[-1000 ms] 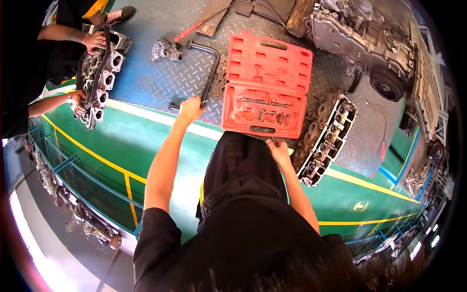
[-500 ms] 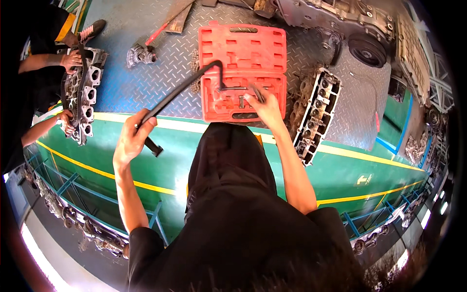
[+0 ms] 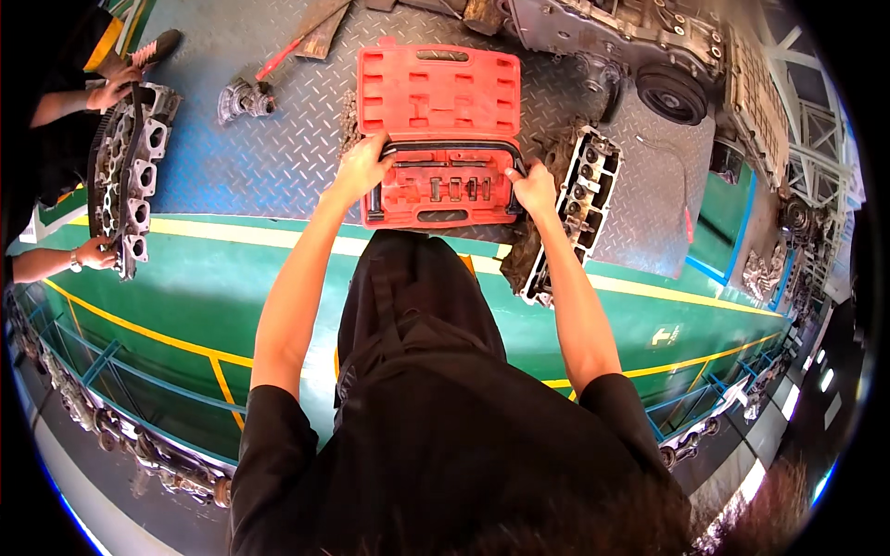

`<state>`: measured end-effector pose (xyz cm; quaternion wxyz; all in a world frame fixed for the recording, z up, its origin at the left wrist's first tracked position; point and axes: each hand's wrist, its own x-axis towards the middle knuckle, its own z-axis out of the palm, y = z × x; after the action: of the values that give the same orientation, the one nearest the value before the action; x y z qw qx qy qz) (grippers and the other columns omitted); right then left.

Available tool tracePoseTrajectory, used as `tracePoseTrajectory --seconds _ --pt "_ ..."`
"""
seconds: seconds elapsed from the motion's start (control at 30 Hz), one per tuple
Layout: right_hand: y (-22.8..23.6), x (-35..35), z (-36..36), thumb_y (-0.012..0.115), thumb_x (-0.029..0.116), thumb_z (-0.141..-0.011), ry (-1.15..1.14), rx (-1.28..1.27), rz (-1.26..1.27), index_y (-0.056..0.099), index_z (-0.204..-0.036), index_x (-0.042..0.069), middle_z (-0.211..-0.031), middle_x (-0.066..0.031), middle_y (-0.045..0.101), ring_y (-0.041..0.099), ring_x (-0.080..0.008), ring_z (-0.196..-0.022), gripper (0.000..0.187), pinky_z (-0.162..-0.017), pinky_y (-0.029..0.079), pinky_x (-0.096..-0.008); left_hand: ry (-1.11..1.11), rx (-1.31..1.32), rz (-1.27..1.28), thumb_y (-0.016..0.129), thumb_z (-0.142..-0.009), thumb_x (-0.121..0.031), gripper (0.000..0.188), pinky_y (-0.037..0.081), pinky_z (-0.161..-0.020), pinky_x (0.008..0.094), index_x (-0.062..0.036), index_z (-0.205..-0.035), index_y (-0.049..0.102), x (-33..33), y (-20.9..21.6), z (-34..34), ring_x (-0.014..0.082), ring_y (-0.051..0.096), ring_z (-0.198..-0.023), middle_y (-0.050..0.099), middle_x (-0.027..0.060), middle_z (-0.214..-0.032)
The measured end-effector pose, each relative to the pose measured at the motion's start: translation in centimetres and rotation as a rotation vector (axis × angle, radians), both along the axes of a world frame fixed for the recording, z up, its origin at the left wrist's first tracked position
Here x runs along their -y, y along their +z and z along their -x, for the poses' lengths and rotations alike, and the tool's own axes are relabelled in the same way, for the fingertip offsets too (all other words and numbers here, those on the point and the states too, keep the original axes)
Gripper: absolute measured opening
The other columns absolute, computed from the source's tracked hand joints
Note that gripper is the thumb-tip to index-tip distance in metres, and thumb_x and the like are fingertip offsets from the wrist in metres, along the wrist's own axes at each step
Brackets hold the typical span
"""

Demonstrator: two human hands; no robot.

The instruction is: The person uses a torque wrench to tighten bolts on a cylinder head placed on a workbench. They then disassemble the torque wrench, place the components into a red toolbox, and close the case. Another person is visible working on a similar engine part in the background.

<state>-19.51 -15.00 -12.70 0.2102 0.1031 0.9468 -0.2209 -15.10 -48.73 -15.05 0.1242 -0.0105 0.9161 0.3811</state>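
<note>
A black C-shaped valve spring compressor [image 3: 450, 145] spans the lower half of the open red tool case [image 3: 441, 90], its long bar running from side to side. At the bar's left corner my left hand [image 3: 361, 170] is closed around it. My right hand [image 3: 535, 189] grips the right end, fingers and thumb round the frame. Inside the case lie several small metal adapters [image 3: 454, 189] in a row, with thin dark rods [image 3: 422, 164] above them. My palms hide parts of the frame's two ends.
A cylinder head [image 3: 575, 211] lies close by on the right. Beyond it stands a large engine [image 3: 640, 56]. A red-handled tool [image 3: 278, 59] and a small metal part [image 3: 247, 100] lie on the tread plate. Another person's hands [image 3: 96, 253] hold a second cylinder head [image 3: 141, 181] at left.
The compressor, earlier tilted up in my left hand, has come down across the case's lower half. My left hand moved right to the case; my right hand shifted from inside it to its right edge.
</note>
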Motion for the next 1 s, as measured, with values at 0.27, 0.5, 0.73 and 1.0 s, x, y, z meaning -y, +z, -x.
tracePoseTrajectory --seconds 0.27,0.5,0.73,1.0 --pt "-2.1 0.1 -0.9 0.073 0.041 -0.084 0.157 0.083 -0.241 0.068 -0.091 -0.004 -0.09 -0.0254 0.069 0.067 -0.0424 -0.09 0.046 -0.077 0.054 -0.0476 0.307 -0.027 0.252 0.06 -0.092 -0.033 0.034 0.053 -0.077 0.052 -0.0085 -0.116 0.059 1.1 -1.5 -3.6 0.0447 0.064 -0.09 0.058 0.0248 -0.113" --pt "-3.9 -0.1 -2.2 0.074 0.036 -0.085 0.006 0.108 -0.09 0.062 -0.108 -0.003 -0.1 -0.025 0.069 0.066 -0.041 -0.098 0.047 -0.083 0.05 -0.0485 0.455 0.345 0.149 0.068 -0.086 -0.053 0.057 0.052 -0.075 0.0499 0.0023 -0.097 0.064 -0.4 -3.7 -8.8 0.0453 0.066 -0.088 0.067 0.0279 -0.092" --pt "-4.8 -0.1 -1.1 0.079 0.034 -0.081 -0.094 0.21 -0.087 0.063 -0.1 -0.008 -0.101 -0.0288 0.067 0.066 -0.0424 -0.097 0.049 -0.082 0.052 -0.0474 0.512 0.428 0.029 0.071 -0.079 -0.062 0.068 0.051 -0.079 0.052 0.0041 -0.093 0.067 -0.4 -5.5 -9.3 0.0457 0.067 -0.093 0.068 0.03 -0.09" --pt "-3.2 1.4 0.3 0.079 0.035 -0.08 -0.032 0.289 -0.26 0.066 -0.105 -0.004 -0.105 -0.0227 0.069 0.067 -0.0387 -0.101 0.048 -0.083 0.054 -0.0455 0.503 0.641 0.252 0.072 -0.079 -0.06 0.07 0.052 -0.082 0.0505 0.0055 -0.103 0.065 -0.8 -4.6 -7.1 0.0423 0.067 -0.099 0.068 0.0288 -0.102"
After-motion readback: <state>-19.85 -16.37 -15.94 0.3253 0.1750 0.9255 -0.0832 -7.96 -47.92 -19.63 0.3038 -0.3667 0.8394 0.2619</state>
